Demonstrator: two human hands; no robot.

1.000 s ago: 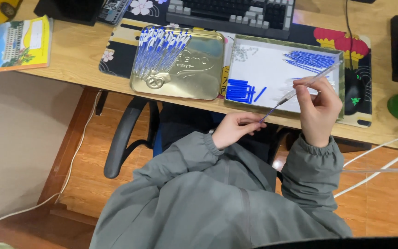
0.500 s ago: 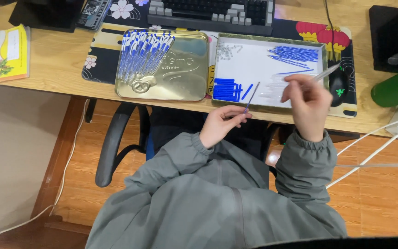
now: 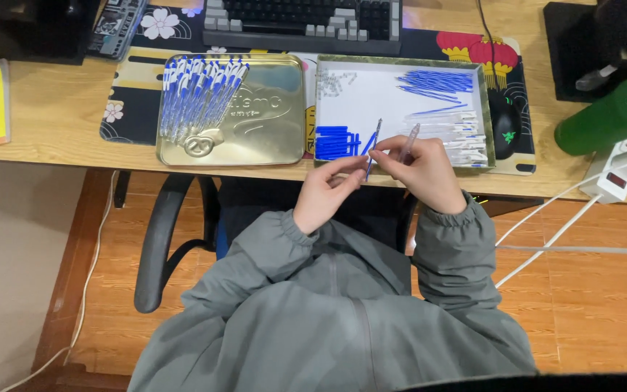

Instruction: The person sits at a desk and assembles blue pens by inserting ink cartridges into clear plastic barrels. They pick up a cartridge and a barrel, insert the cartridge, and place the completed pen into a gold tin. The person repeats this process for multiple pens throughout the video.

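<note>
Just at the near edge of the wooden tabletop (image 3: 52, 116), both hands meet over the front rim of a shallow box tray (image 3: 400, 156). The left hand (image 3: 324, 192) pinches a thin blue pen refill (image 3: 371, 149) between thumb and forefinger, its tip slanting up over the tray. The right hand (image 3: 422, 170) is closed around a clear pen barrel (image 3: 409, 138), touching the left at the fingertips. Inside the tray lie blue pen caps (image 3: 335, 141), a heap of blue refills (image 3: 437, 80) and clear barrels (image 3: 462, 138). Left of it sits a gold tin lid (image 3: 255, 123) carrying a row of assembled blue pens (image 3: 197, 94). A keyboard (image 3: 302, 18) stands behind, a mouse (image 3: 503, 123) to the right, and an orange tiled floor (image 3: 596, 305) lies below. Both forearms, in grey sleeves, angle inward from the lap, wrists raised.
</note>
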